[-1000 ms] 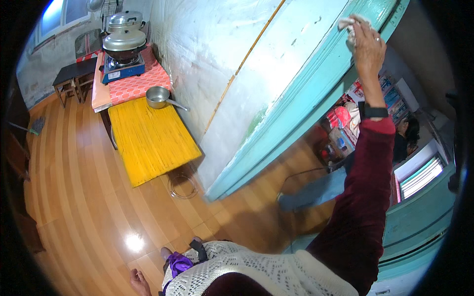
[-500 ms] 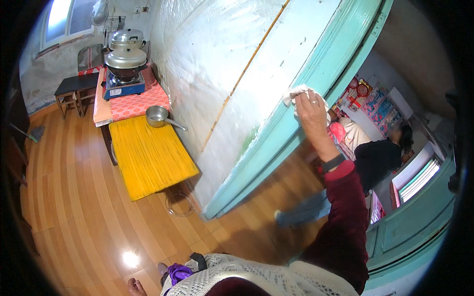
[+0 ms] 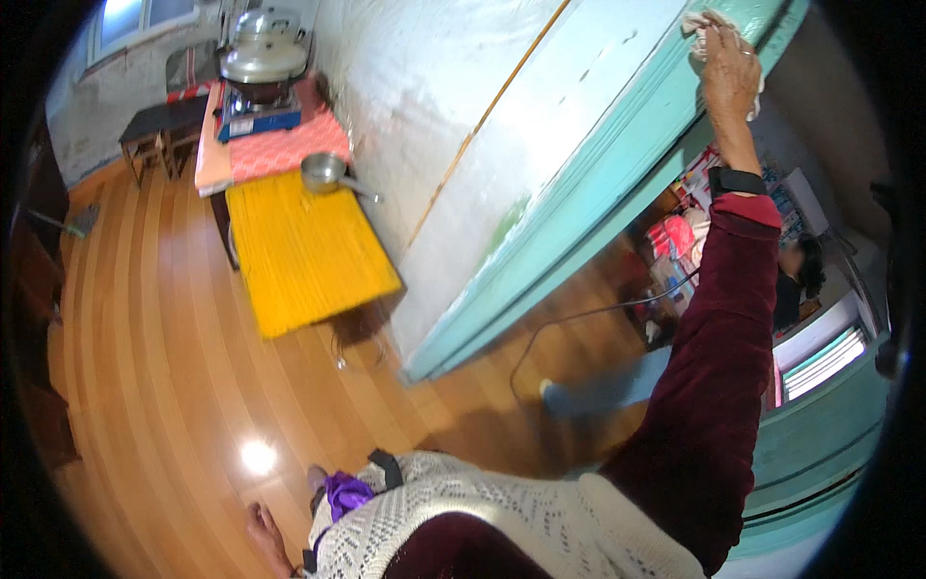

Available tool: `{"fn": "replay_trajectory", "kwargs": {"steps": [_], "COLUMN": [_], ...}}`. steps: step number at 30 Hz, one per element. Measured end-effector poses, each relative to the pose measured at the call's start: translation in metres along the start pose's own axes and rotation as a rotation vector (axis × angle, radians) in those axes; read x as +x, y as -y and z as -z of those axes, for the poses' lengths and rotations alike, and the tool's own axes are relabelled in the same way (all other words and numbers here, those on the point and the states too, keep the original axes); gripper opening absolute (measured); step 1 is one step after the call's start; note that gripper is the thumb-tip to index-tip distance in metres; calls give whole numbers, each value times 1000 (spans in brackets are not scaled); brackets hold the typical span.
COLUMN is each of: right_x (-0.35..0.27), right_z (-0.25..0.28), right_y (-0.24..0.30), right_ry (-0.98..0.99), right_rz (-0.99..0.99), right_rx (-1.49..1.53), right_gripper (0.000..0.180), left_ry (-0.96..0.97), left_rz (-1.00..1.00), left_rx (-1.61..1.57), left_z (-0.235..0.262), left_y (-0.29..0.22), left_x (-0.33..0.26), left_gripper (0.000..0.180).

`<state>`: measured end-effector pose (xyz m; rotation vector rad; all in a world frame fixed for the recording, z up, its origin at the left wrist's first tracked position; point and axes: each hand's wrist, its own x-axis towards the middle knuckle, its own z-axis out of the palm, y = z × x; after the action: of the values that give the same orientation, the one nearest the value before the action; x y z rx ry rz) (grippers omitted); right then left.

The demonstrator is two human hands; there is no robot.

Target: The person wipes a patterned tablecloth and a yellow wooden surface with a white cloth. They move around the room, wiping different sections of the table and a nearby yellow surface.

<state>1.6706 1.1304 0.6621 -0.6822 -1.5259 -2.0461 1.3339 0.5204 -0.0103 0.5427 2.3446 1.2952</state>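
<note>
My right hand (image 3: 730, 77) is raised to the upper part of a light green door frame (image 3: 617, 164). It presses a crumpled white cloth (image 3: 696, 27) flat on the painted wood, with cloth showing on both sides of the fingers. A dark band circles that wrist, below it a maroon sleeve. Low at my side hangs my left hand (image 3: 260, 526), small in the view, its fingers loosely bent and apart with nothing seen in them. A purple cloth bundle (image 3: 345, 495) at my waist is the thing nearest to it.
Against the plastic-covered wall stand a yellow board-topped table (image 3: 309, 256), a metal saucepan (image 3: 323, 172), and a blue gas stove (image 3: 258, 116) under a lidded pot (image 3: 262, 60). Beyond the doorway a person in dark clothing (image 3: 789, 301) is partly hidden. A cable (image 3: 579, 315) crosses the doorway.
My right hand has slid up and to the right along the door frame with the cloth. The view has shifted, and more of my left hand and the doorway cable show.
</note>
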Motion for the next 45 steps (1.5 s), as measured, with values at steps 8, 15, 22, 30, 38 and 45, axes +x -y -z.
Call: {"fn": "replay_trajectory", "kwargs": {"steps": [8,15,22,30,38,45], "right_x": [-120,-271,-245,-305,-409,-357], "right_z": [49,128,111,102,189,261], "right_y": [135,275,261,315,425,468], "right_ry": [176,418,562,457,982,1146], "right_rz": [45,376,277,305,702,304], "right_rx": [248,919,784,724,1081,1731], "right_gripper": [28,31,32,31,19,22], "left_ry": [-30,-13,-73,-90,-145,-185], "left_rz": [30,68,135,238,160,162], "left_rx": [95,112,161,107,178,150], "left_z": [5,10,13,26,64,101], "left_y": [1,5,1,-5,27,60], "left_x": [-10,-18,-19,-23,-15,9], "left_gripper": [27,27,30,27,24,25]}}
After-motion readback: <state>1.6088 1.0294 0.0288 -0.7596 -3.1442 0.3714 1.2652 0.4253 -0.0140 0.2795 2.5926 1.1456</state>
